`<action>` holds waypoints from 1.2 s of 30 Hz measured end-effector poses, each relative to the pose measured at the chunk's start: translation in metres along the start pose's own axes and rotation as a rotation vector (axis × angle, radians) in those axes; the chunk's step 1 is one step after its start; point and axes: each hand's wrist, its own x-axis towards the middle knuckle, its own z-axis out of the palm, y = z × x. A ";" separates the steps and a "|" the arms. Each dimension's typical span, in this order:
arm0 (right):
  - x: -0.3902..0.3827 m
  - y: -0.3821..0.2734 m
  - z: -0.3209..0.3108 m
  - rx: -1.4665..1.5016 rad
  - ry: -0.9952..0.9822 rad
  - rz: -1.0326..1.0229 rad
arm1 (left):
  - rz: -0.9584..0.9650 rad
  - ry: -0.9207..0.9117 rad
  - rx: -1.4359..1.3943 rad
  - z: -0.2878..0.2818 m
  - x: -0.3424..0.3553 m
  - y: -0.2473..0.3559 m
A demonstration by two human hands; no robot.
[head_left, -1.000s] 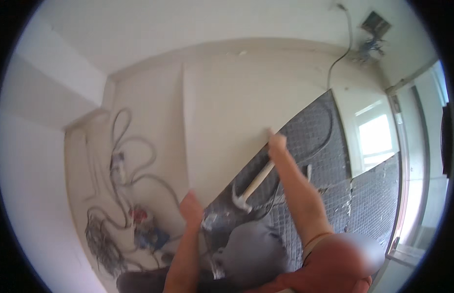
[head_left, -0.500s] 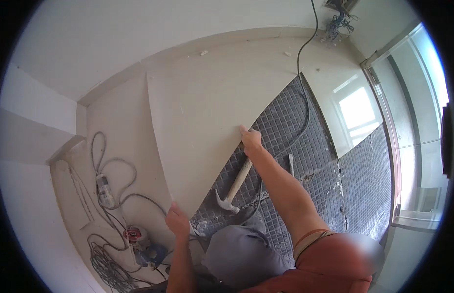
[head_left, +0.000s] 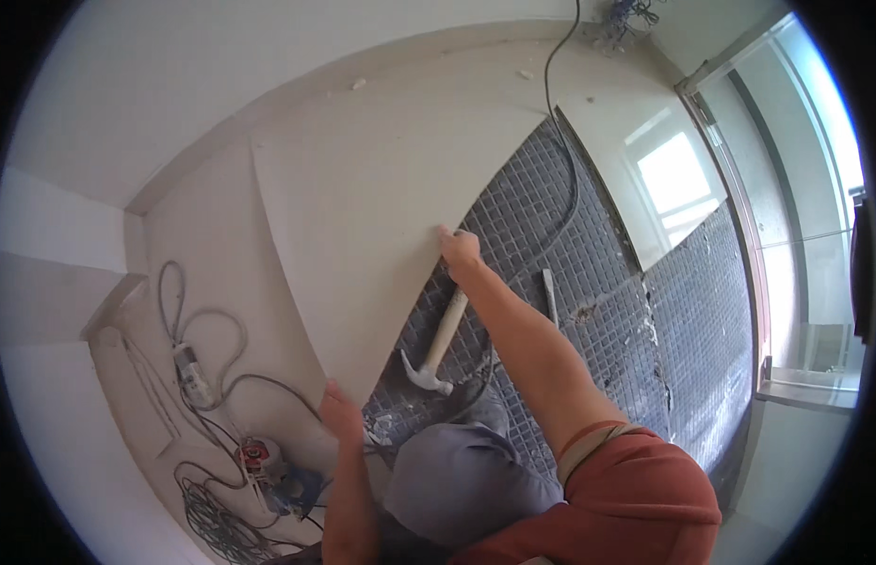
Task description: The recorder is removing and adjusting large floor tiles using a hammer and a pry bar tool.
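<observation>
Tile point(head_left: 363, 217) spans the middle of your head view, left of the grid point(head_left: 523, 202); your left hand point(head_left: 341, 412) holds its near end, your right hand point(head_left: 461, 250) its right edge, near the hammer point(head_left: 445, 336) on the grid.

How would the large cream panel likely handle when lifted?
The cream panel is probably stiff: no clear sag shows between the left hand and right hand. Its breadth suggests an unwieldy, possibly heavy lift. Its smooth-looking face might be slippery.

gap between forearms point(head_left: 532, 348), hammer point(head_left: 446, 331) obstructing it
</observation>
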 end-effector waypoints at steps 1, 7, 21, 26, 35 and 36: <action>0.017 0.003 -0.008 -0.067 0.057 -0.051 | 0.001 0.005 -0.020 0.014 0.005 0.011; -0.030 -0.040 -0.003 0.330 -0.187 -0.025 | -0.074 -0.083 0.036 -0.069 0.003 0.007; -0.043 -0.057 -0.002 0.282 -0.172 -0.085 | -0.104 -0.170 0.034 -0.093 0.017 0.020; -0.038 -0.100 -0.010 0.038 -0.179 -0.188 | -0.111 -0.146 -0.024 -0.110 0.043 0.048; -0.097 -0.159 -0.010 0.580 -0.360 0.047 | -0.255 -0.311 -0.319 -0.204 0.061 0.073; -0.095 -0.162 -0.012 0.581 -0.335 0.041 | -0.241 -0.332 -0.326 -0.207 0.061 0.078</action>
